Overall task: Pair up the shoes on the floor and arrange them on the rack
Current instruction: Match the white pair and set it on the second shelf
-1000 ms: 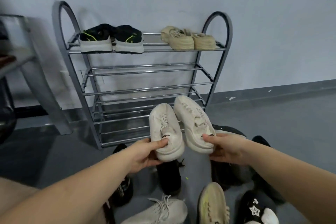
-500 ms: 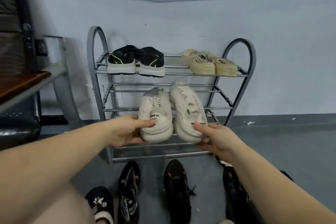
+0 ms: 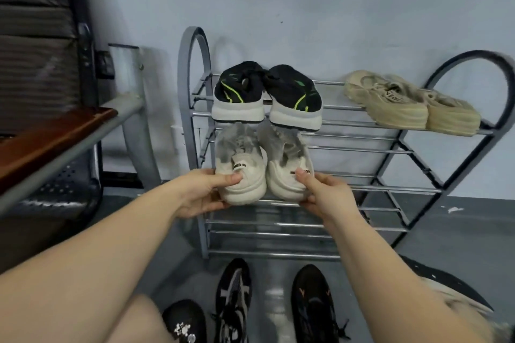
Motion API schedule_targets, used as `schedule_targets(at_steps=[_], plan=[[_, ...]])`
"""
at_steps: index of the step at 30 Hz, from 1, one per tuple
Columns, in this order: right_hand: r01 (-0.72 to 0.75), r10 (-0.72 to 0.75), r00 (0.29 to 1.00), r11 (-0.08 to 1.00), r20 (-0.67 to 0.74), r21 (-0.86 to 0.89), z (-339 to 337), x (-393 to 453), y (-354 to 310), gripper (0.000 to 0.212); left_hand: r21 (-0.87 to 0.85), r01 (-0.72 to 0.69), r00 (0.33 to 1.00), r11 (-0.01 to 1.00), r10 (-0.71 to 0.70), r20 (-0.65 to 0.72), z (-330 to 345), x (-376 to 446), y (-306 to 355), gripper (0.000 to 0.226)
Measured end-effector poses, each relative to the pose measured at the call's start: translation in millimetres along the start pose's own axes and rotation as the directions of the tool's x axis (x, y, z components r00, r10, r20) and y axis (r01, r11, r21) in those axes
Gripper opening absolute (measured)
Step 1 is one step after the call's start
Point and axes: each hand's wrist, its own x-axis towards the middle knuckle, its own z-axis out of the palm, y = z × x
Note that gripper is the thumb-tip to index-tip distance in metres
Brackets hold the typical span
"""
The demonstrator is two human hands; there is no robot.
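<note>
We grip the heel of one white shoe (image 3: 241, 172) in our left hand (image 3: 204, 192) and its partner (image 3: 288, 172) in our right hand (image 3: 324, 193), side by side at the rack (image 3: 418, 189), under the black pair (image 3: 266, 96)

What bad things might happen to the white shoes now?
1. The shelves are only thin bars with gaps. If the left hand or right hand lets go early, a white shoe might tip or slip through the rack.

2. The toes sit close under the black and green pair above, so lifting them could knock that pair.

3. If a shoe falls, it would likely land on the dark shoes on the floor.
</note>
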Motion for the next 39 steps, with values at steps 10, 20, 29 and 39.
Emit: schedule_targets(at_steps=[10,20,29,39], plan=[[-0.002,-0.003,0.997,0.998,-0.084,-0.062,33.1,42.8,12.0,0.049,-0.011,-0.066,0.993,0.998,0.064,-0.095,-19.2,44.1,2.8,0.035],[0.079,-0.113,0.990,0.941,-0.086,-0.330,39.0,46.9,18.9,0.062,0.295,-0.043,0.987,0.954,0.086,-0.135,-23.1,55.5,-8.5,0.048],[0.139,-0.100,0.988,0.906,0.116,-0.401,30.7,29.6,19.1,0.058,0.611,-0.070,0.969,0.788,0.201,-0.148,-13.8,45.0,-3.3,0.097],[0.297,-0.284,0.954,0.844,0.098,-0.446,35.4,23.6,26.2,0.060,0.619,-0.161,0.947,0.768,0.297,-0.122,-23.0,48.7,-3.2,0.105]])
